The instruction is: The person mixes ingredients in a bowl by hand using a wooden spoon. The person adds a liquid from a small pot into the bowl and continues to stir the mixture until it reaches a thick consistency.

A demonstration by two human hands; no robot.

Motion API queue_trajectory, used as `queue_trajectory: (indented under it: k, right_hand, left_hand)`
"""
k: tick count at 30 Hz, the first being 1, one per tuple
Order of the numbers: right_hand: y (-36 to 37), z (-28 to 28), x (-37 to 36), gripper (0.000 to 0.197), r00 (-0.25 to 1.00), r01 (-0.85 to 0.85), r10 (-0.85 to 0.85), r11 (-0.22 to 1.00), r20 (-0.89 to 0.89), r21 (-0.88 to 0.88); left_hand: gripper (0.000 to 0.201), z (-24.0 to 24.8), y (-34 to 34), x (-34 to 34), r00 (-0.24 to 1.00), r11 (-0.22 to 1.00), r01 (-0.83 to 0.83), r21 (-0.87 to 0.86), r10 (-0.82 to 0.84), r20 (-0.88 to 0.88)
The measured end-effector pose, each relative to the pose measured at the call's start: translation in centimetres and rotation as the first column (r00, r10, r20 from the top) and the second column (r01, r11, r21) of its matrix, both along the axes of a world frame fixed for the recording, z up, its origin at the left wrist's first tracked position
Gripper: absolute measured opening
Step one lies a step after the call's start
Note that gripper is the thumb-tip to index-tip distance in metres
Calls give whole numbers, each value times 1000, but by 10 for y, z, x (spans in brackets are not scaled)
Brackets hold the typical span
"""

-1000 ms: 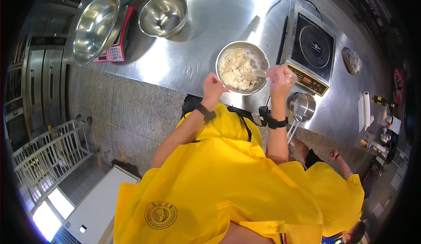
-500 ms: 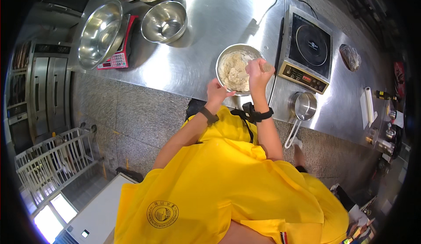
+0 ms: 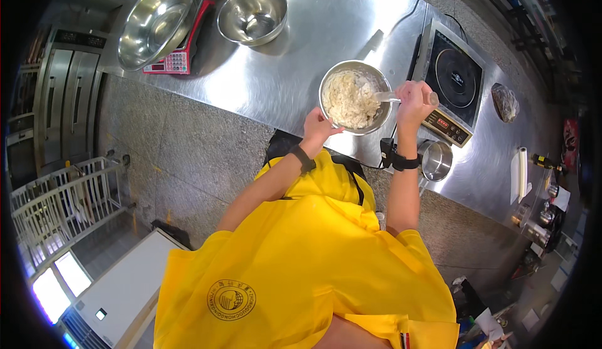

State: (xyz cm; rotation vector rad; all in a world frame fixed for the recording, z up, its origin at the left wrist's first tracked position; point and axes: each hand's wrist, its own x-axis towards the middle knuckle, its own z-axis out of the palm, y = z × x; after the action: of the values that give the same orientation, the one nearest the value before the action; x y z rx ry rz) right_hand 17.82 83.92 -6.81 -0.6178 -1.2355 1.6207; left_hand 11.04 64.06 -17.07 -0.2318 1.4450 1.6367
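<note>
A steel mixing bowl (image 3: pixel 378 75) stands near the front edge of the metal table. Inside it lies a lumpy, pale flour dough (image 3: pixel 348 98), with loose white flour at its right side. My left hand (image 3: pixel 318 127) pinches the bowl's near rim between thumb and fingers. Wrapped round the handle of a pale spatula (image 3: pixel 387 97) is my right hand (image 3: pixel 414 102), just outside the bowl's right rim. The spatula lies nearly level across that rim, its tip at the dough. My right fingers hide the middle of the handle.
Right of the bowl sits an induction cooker (image 3: pixel 453 76), with a small steel saucepan (image 3: pixel 436 161) in front. Toward the back left are a steel bowl (image 3: pixel 253 16), a red scale (image 3: pixel 180 62) and a large steel bowl (image 3: pixel 157 23). A plastic-wrapped bundle (image 3: pixel 505 102) lies far right.
My right hand has moved from above the bowl out past its right rim, and the spatula now slants flatter. My left hand stays at the rim. The whole view has shifted a little.
</note>
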Motion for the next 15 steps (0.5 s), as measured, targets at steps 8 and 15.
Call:
queue_trajectory:
  k: [8,15]
  right_hand:
    - [-3,-28,-36,29,908,-122,-95,872,408,475]
    - [53,-48,12,22,958,185,-180,983,222,-2]
  left_hand:
    - [12,4,8,3,1000,1000,-17,7,17,8]
    - [23,19,13,1,996,994,-85,-64,85,8]
